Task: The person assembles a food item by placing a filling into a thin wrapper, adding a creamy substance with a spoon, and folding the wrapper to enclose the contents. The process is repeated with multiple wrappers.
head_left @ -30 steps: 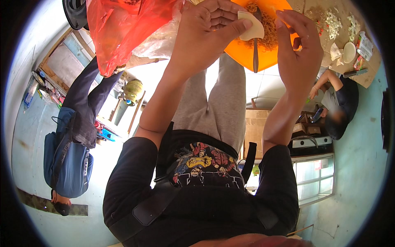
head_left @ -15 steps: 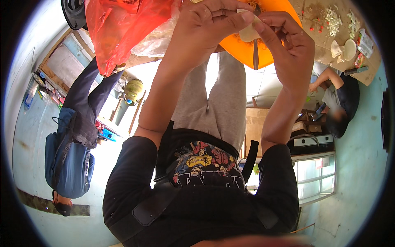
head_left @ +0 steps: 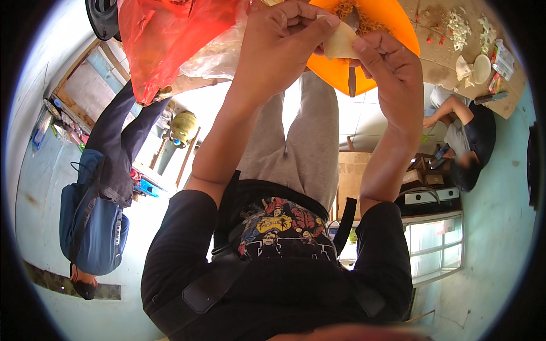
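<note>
Between my two hands a thin, pale dough wrapper (head_left: 340,43) is stretched, lifted above an orange dish (head_left: 402,27). My left hand (head_left: 278,52) pinches its upper left edge between thumb and fingers. The thumb and curled fingers of my right hand (head_left: 391,77) grip its right edge. Beneath lie brownish noodles (head_left: 373,26) in the dish, partly hidden by my hands and the wrapper. A metal spoon (head_left: 352,82) rests there, its handle pointing toward me.
Left of the dish are a red plastic bag (head_left: 176,42) and clear plastic (head_left: 213,61). On the right, the table holds chopped white pieces (head_left: 458,29), pale round wrappers (head_left: 482,69) and a knife (head_left: 490,98). Two other people (head_left: 94,227) are in the room, one at each side.
The wrapper now shows wider and flatter between my fingers. Both hands have shifted slightly left, the right one also a little lower, uncovering more noodles.
</note>
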`<state>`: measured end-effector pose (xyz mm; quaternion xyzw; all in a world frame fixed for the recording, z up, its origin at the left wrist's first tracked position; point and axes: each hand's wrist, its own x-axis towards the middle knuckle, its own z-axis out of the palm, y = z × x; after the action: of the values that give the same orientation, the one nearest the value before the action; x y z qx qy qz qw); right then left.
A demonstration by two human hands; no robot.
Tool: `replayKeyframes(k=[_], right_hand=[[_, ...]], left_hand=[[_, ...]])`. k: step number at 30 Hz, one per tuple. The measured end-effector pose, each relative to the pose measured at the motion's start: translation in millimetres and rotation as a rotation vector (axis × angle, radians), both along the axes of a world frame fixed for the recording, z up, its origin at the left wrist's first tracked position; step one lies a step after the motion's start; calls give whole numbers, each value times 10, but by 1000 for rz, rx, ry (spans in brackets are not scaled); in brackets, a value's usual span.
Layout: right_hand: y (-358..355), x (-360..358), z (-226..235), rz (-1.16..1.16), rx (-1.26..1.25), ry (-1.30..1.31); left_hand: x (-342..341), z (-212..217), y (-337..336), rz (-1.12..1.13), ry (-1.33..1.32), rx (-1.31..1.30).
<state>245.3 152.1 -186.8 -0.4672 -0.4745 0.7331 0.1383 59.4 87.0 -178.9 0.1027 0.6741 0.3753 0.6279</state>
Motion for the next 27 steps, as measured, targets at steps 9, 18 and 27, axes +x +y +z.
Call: replayKeyframes(k=[9,18,27], right_hand=[[5,32,34,-48,-31,-73],[-252,-57,157,-1,330,-307],[-242,-23,151,27,437,-264]], left_hand=[[-59,42,20,-64,-84,105],[34,-1,12,151,-292,64],[-3,13,-17,50,-453,11]])
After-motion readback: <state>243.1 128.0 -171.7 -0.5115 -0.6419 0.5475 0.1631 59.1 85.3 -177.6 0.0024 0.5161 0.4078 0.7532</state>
